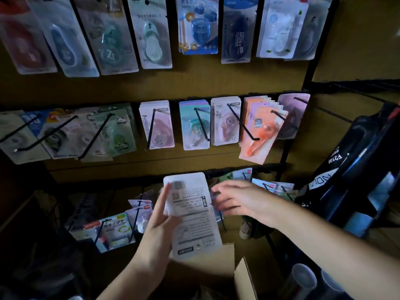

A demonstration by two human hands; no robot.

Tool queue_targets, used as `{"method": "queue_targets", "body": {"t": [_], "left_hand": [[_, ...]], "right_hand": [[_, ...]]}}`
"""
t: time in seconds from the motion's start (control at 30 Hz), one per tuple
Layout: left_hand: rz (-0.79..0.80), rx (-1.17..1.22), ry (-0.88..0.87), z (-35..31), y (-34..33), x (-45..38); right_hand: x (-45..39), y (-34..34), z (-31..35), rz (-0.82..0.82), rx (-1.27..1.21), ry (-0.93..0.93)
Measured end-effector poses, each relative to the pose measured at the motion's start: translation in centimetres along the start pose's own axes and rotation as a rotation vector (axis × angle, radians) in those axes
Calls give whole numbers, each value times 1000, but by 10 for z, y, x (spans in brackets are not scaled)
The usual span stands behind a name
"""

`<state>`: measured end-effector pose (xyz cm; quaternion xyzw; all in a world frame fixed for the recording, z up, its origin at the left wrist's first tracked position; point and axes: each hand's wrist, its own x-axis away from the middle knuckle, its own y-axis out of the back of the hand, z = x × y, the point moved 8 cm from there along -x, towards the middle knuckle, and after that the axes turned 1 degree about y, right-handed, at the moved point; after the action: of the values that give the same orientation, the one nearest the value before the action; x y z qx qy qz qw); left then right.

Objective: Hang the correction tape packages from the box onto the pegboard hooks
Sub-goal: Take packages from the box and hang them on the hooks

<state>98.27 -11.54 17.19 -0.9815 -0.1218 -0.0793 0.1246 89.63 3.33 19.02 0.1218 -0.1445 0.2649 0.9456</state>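
Head view: my left hand (161, 215) grips package stack (192, 215), back side up, above box (218, 263). Right hand (236, 198) released, fingers loose near pegboard's bottom-row hook (220, 219). Next, probably: peel one, thread hole onto hook.

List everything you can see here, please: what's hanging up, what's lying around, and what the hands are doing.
Top row packages: about seven, mostly blue, teal, white; hanging.
Middle row packages: stacks on about eight hooks, pink, teal, orange, green.
Bottom row packages: several, white and green, low hooks.
Cardboard box: one, brown, open, below the hands.
Black bag: one, right.
Held packages: white stack, printed backs showing.
Left hand: grips the stack.
Right hand: fingers at the stack's right edge.
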Motion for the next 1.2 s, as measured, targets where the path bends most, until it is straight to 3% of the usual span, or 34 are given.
{"method": "queue_targets", "body": {"t": [0.1, 0.23, 0.3, 0.43, 0.53, 0.63, 0.7, 0.77, 0.87, 1.03, 1.2], "left_hand": [[-21, 79, -19, 0, -3, 3], [26, -1, -65, -9, -5, 11], [10, -44, -87, -16, -1, 16], [26, 18, -139, -26, 8, 24], [124, 186, 32, -15, 3, 28], [176, 127, 55, -11, -1, 32], [104, 85, -6, -14, 6, 32], [40, 74, -40, -17, 12, 34], [-13, 79, -59, -20, 16, 35], [-12, 34, -83, -21, 14, 38], [4, 43, -94, -18, 6, 37]], "right_hand": [[11, -20, -9, 76, 178, 6], [21, -25, 8, 28, 204, 193], [30, -24, 24, -58, 320, 435], [88, -34, 59, -455, 908, 1187], [115, -43, 58, -523, 1101, 1415], [109, -38, 48, -476, 1137, 1337], [103, -25, 48, -423, 957, 1168], [97, -9, 47, -461, 794, 990], [87, -1, 35, -521, 839, 886], [73, -21, 8, -273, 584, 726], [64, -28, 1, -162, 351, 569]]}}
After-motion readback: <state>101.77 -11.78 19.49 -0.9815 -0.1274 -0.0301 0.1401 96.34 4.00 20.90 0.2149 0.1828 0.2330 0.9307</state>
